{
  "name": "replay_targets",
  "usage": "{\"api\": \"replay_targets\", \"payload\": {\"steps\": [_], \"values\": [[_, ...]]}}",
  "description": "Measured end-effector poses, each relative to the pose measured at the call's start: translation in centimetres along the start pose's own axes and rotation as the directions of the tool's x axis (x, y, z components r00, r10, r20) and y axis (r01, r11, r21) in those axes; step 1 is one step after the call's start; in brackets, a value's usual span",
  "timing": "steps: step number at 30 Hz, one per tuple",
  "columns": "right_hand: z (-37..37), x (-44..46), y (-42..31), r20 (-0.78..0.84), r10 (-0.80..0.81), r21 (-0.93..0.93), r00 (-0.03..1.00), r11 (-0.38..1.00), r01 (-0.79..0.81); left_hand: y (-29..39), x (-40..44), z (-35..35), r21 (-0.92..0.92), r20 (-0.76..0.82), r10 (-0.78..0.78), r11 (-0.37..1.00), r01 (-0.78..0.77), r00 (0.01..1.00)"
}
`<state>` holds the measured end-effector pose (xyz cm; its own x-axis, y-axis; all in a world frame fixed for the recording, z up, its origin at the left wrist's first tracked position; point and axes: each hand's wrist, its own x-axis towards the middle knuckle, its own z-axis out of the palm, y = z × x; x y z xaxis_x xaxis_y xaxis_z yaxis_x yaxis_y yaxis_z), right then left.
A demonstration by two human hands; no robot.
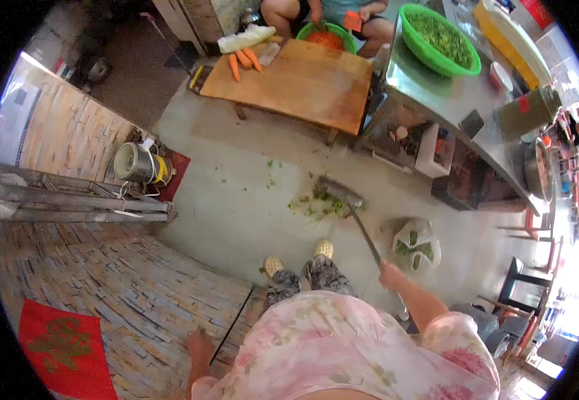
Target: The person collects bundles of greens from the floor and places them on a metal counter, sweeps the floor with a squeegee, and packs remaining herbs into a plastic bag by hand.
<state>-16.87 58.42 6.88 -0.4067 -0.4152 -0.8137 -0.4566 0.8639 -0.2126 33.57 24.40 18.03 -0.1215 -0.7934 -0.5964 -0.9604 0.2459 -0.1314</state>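
Observation:
My right hand (389, 275) is closed around the long handle of a broom (343, 192), whose head lies flat on the floor. Green leaf scraps (316, 205) are gathered beside and under the broom head, and smaller bits are scattered farther off. To the right of the handle stands a clear plastic bag (417, 245) with green leaves inside. My left hand (199, 345) hangs low beside the stone-patterned wall, holding nothing I can see, its fingers loosely apart. Below me are my pale clogs (323, 249).
A low wooden table (296, 83) with carrots (244, 61) stands ahead. Behind it sits another person by a green basin (349, 41) of orange shreds. A metal counter (429, 93) on the right bears a green basket (406, 47) of chopped greens. A bucket (133, 162) stands left.

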Motion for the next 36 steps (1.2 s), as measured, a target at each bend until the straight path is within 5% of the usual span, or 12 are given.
{"api": "replay_targets", "payload": {"steps": [10,13,19,22,27,28,29,30,31,32,33,36], "values": [[-5.3,-9.1,-10.9,0.038,0.059,0.323,0.998,0.944,-0.068,-3.5,2.0,5.6,-0.142,-0.111,0.021,0.989,-0.037,0.994],[-4.6,-8.6,-13.1,0.019,-0.019,0.327,1.0,0.945,0.011,-3.4,3.0,6.9,-0.255,-0.029,-0.066,0.965,0.057,0.997],[-4.4,-7.3,-18.2,0.123,-0.185,0.58,0.975,0.811,0.081,-3.6,3.5,7.7,-0.329,-0.012,0.066,0.942,-0.066,0.998],[-2.2,-2.2,-18.6,0.237,-0.324,0.583,0.916,0.802,0.134,-4.1,4.0,9.2,-0.247,0.03,-0.042,0.968,0.048,0.999],[-0.6,2.8,-22.1,0.452,-0.415,0.677,0.789,0.736,-0.001,-3.6,1.1,7.3,-0.361,-0.071,-0.029,0.933,0.001,0.997],[0.4,4.8,-22.2,0.226,-0.752,0.61,0.619,0.605,0.513,-2.3,-0.5,5.1,-0.316,-0.088,-0.015,0.949,-0.013,0.996],[2.2,7.9,-22.0,0.066,-0.963,0.413,0.26,0.263,0.872,-0.9,-2.2,2.8,-0.246,-0.089,-0.004,0.969,-0.018,0.996],[3.8,10.1,-22.0,0.009,-0.983,0.135,-0.184,-0.181,0.974,0.4,-3.9,0.6,-0.174,-0.091,0.008,0.984,-0.023,0.996],[5.2,11.4,-22.2,0.16,-0.978,0.571,0.136,0.204,0.795,1.4,-4.8,-0.7,-0.099,-0.09,0.024,0.995,-0.033,0.996],[6.5,12.4,-22.4,0.434,-0.842,0.784,0.321,0.528,0.325,2.3,-5.4,-1.3,-0.08,-0.082,-0.027,0.997,0.021,0.996],[6.8,12.3,-22.8,0.723,-0.623,0.69,0.299,0.677,-0.257,2.9,-6.0,-1.9,-0.06,-0.074,-0.076,0.996,0.071,0.994],[5.3,11.4,-20.6,0.763,-0.529,0.643,0.37,0.678,-0.356,5.2,-7.2,-4.5,-0.045,-0.021,-0.17,0.985,0.168,0.985]]}}
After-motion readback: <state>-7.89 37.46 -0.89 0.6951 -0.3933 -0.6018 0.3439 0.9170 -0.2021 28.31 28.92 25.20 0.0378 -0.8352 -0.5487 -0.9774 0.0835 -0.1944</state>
